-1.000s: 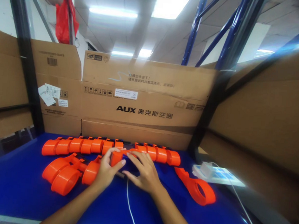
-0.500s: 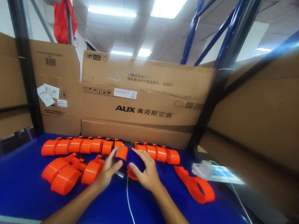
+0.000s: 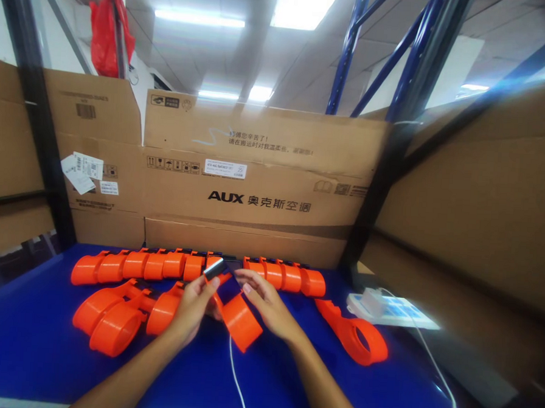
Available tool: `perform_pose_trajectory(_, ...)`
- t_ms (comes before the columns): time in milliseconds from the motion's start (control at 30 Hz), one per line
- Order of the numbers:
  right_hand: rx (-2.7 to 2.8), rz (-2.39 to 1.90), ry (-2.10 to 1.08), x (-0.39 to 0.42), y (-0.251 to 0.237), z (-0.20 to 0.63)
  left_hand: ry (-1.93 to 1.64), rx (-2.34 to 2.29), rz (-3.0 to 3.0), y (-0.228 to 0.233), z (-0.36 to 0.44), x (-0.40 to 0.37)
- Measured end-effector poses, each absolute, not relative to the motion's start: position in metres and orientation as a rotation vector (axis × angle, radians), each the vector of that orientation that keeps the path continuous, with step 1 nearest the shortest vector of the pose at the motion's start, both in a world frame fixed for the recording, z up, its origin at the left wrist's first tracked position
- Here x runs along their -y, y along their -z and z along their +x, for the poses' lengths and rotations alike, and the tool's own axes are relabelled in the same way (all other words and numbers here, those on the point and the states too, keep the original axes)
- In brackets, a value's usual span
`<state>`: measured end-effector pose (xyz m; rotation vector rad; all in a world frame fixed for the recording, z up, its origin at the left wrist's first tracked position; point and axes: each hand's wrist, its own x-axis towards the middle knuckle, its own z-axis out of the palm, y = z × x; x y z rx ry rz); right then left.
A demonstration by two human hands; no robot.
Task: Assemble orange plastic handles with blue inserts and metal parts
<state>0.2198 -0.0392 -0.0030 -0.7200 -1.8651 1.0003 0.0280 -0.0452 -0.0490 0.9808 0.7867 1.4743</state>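
Over the middle of the mat I have an orange plastic ring with an arm (image 3: 242, 324), tilted so that the ring hangs low towards me. A short bar with silver and black faces (image 3: 214, 268) shows at the upper end of its arm. My left hand (image 3: 194, 306) is closed on the arm side, thumb on top. My right hand (image 3: 267, 304) is bent at the ring's right side, its fingertips at the upper edge; its grip there is partly hidden. Behind my hands runs a row of similar orange rings (image 3: 136, 265), with several more (image 3: 116, 331) nearer at the left.
A single orange ring with a long arm (image 3: 368, 343) lies at the right, near a white power strip (image 3: 395, 311). A white cable (image 3: 237, 379) runs towards me over the blue mat (image 3: 190, 388). Cardboard (image 3: 253, 230) and dark posts (image 3: 367, 215) enclose the back and sides.
The held piece has been turned: its ring now points down and right, and the silver and black bar has come up beside my left thumb. My right hand has shifted slightly left.
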Motion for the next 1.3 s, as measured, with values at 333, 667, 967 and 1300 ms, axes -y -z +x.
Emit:
perform_pose_trajectory(333,2.221,-0.71,-0.924,0.073,-0.02,0.248,-1.402,-0.879,0.97,0.052,0.03,0.043)
perform_pose_trajectory(667,1.898,-1.049,-1.183,0.118,0.003,0.271,-1.096,-0.842,1.119,0.058,0.025,0.04)
perform_pose_trajectory(967,1.745,-1.253,-1.081,0.089,0.026,0.273,-1.156,-0.839,1.173,0.057,0.024,0.04)
perform_pose_trajectory(1300,1.903,-1.735,0.219,0.078,-0.005,0.324,-1.174,-0.864,1.187,0.055,0.023,0.041)
